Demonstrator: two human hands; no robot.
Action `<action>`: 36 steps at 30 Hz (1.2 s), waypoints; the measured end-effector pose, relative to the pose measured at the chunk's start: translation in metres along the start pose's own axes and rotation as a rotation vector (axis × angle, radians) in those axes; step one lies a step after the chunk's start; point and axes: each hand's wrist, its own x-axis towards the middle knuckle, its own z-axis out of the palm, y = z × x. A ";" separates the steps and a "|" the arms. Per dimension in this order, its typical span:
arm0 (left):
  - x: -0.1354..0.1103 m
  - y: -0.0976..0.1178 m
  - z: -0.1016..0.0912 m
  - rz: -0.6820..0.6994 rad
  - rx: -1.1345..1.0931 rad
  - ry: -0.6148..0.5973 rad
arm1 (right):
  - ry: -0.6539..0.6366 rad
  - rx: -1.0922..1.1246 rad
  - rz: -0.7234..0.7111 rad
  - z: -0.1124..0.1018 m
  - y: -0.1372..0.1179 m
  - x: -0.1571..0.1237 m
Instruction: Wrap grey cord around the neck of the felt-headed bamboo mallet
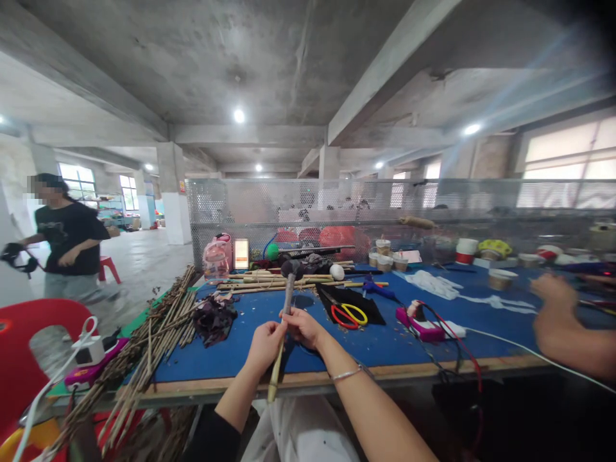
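Between both hands stands a bamboo stick (pixel 275 377), its upper length wrapped in greyish material and a dark round lump at its top end. My left hand (pixel 265 344) is closed around the middle of the stick. Slightly higher, my right hand (pixel 303 327) pinches the same stick at the lower end of the wrapped part. Scissors (pixel 350 316) with one red and one yellow handle lie right of my hands, on a black cloth (pixel 375 307). Left of them is a crumpled heap of dark fabric (pixel 215 319). A blue-handled tool (pixel 378 289), perhaps a glue gun, lies beyond the scissors.
Bundled thin sticks (pixel 166 327) cover the blue table's left side. A purple power strip (pixel 421 326) with cords lies on the right. Another person's arm (pixel 561 321) reaches in at far right. A person in black (pixel 70 234) stands at left. A mesh screen (pixel 385 212) backs the table.
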 end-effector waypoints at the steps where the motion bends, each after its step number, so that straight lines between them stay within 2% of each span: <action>1: 0.000 0.000 0.000 -0.021 -0.025 -0.033 | 0.002 0.002 0.006 0.000 0.000 0.000; 3: -0.002 0.001 0.002 -0.009 -0.010 -0.038 | 0.018 0.002 0.014 0.000 0.001 0.001; 6: -0.004 0.005 0.005 0.079 0.114 0.102 | 0.040 0.005 -0.008 -0.001 0.004 0.003; 8: -0.005 0.006 0.006 0.085 0.174 0.189 | 0.035 0.004 -0.024 -0.002 0.005 0.004; 10: -0.006 0.006 0.005 0.078 0.194 0.214 | 0.024 -0.004 -0.017 -0.002 0.004 0.003; 17: -0.008 0.007 0.001 0.093 0.097 0.022 | -0.027 0.009 0.012 0.000 -0.001 -0.002; 20: -0.008 0.009 0.003 0.113 0.148 0.085 | 0.011 -0.010 -0.001 -0.001 0.003 0.001; 24: -0.007 0.007 0.004 0.058 0.175 0.173 | 0.008 -0.013 -0.020 -0.004 0.007 0.005; 29: -0.006 0.004 0.001 0.049 0.106 0.073 | -0.042 0.021 0.004 -0.004 0.002 0.001; 32: -0.007 0.007 0.001 0.102 0.132 0.021 | -0.047 0.024 0.022 -0.004 0.001 0.000; 36: -0.008 0.012 0.003 0.090 0.130 0.089 | 0.020 0.017 0.002 -0.003 0.004 0.002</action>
